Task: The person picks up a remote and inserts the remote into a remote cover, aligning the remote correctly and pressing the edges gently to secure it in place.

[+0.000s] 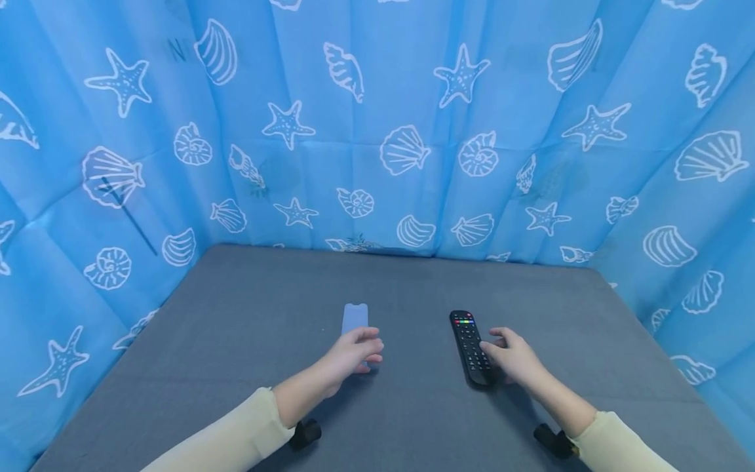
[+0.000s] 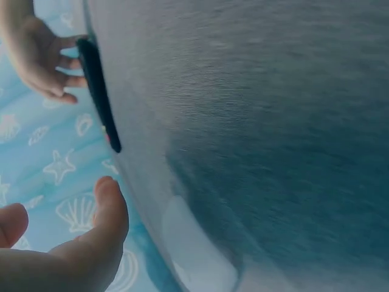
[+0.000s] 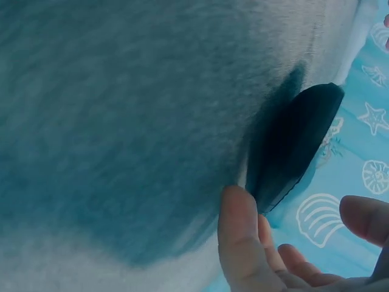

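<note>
A black remote control (image 1: 467, 337) with many small buttons lies lengthwise on the grey table, right of the middle. Beside its right edge is my right hand (image 1: 514, 357), fingers loosely bent and apart; the thumb tip overlaps the remote in the head view. In the right wrist view the fingers are close to the dark remote (image 3: 298, 140), and I cannot tell whether they touch it. My left hand (image 1: 350, 354) hovers over a flat pale blue slab (image 1: 355, 317) with a notched top edge, covering its lower part. Thumb and fingers stand apart, holding nothing.
The grey cloth-covered table (image 1: 271, 295) ends at a blue curtain (image 1: 377, 183) printed with white shells and starfish, which hangs along the back and both sides. A small black device sits below each wrist at the sleeve (image 1: 236, 432).
</note>
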A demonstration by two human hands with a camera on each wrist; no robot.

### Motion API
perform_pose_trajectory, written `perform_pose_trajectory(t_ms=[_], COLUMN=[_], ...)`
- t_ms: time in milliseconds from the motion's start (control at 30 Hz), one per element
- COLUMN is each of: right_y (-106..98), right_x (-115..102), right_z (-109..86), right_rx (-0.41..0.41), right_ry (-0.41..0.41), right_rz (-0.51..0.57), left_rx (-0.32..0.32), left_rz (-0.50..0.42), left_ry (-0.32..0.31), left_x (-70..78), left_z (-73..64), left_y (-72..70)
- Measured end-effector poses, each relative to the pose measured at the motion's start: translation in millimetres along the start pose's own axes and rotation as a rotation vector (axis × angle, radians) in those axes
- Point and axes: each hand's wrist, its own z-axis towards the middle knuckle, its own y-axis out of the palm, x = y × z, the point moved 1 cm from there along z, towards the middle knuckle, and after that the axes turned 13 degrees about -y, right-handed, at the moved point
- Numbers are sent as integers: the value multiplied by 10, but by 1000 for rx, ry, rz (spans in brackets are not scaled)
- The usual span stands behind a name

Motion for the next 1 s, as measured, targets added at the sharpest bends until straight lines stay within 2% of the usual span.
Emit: perform_pose_trajectory(t_ms=[267,533,767,1000], right_y=[-61,-110,-138,-137], right_x=[-13,32,30,63], right_z=[81,205,292,385], right_rx=[-51,-70,-96,-112], right_ry=[105,196,211,242], right_rz=[155,255,250,252], left_rx=[-44,-78,-84,-70], left_rz=[-49,-103,-124,-129], left_ry=[-55,-97,-111,-161], left_x=[137,142,121,156], left_z=[51,134,187,244], left_y=[189,387,547,639])
